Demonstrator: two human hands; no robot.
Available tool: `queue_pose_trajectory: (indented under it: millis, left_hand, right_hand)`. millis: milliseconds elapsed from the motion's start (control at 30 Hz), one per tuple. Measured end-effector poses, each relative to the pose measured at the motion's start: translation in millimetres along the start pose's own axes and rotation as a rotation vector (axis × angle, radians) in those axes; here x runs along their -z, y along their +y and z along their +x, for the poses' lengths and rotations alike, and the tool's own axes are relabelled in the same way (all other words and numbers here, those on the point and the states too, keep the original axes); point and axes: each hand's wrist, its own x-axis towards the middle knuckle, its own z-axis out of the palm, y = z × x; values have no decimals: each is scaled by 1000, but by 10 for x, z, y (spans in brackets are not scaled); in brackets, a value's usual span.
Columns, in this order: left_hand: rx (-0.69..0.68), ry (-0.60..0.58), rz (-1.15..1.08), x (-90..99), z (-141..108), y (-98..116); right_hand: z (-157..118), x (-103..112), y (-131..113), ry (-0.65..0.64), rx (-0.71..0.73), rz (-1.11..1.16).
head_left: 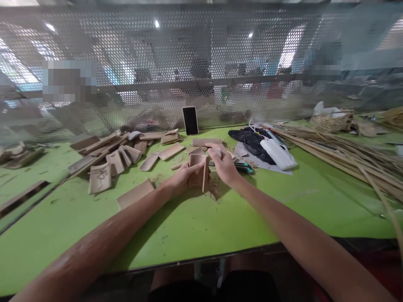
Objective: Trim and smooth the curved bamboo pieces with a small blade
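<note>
My left hand [185, 174] is closed around a curved bamboo piece [205, 174] above the middle of the table. Its pale cut edge stands upright, facing me. Just to the right, my right hand [223, 163] is closed, with the index finger stretched toward the piece's top edge. A small whitish patch shows at its fingers; I cannot make out what it is. Beside and partly behind that hand is a dark and teal utility knife [244, 167]. Wood shavings [214, 191] lie on the table below the bamboo.
Curved bamboo pieces [100, 177] are scattered and heaped on the green table [201, 230] to the left. A phone [190, 121] leans upright at the back against a perforated metal screen [141, 96]. Right of my hands lie black cloth [252, 142], a white power bank [277, 154] and long bamboo strips [333, 155].
</note>
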Motion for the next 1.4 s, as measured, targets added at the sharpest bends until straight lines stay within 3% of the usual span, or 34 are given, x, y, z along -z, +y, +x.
queue_pose_trajectory:
  millis: [100, 300, 467, 667, 767, 967, 1233, 1400]
  left_hand:
    - [-32, 73, 3, 36, 25, 16]
    - [-258, 184, 236, 100, 39, 161]
    - [-352, 6, 546, 114, -22, 343]
    - [-206, -220, 604, 197, -67, 410]
    - [-155, -248, 585, 220, -83, 402]
    - [-273, -124, 752, 189, -117, 314]
    - [-303, -24, 504, 363, -226, 332]
    - [-432, 92, 805, 366, -254, 319]
  right_hand:
    - [-71, -22, -53, -47, 41, -99]
    - [-106, -29, 2, -95, 62, -157]
    - [-108, -46, 57, -121, 49, -125]
    - [-116, -35, 87, -138, -53, -60]
    - [-98, -20, 75, -113, -42, -24]
    - [-103, -38, 20, -117, -73, 11]
    - [-130, -52, -81, -127, -50, -20]
    - [-140, -60, -72, -141, -38, -33]
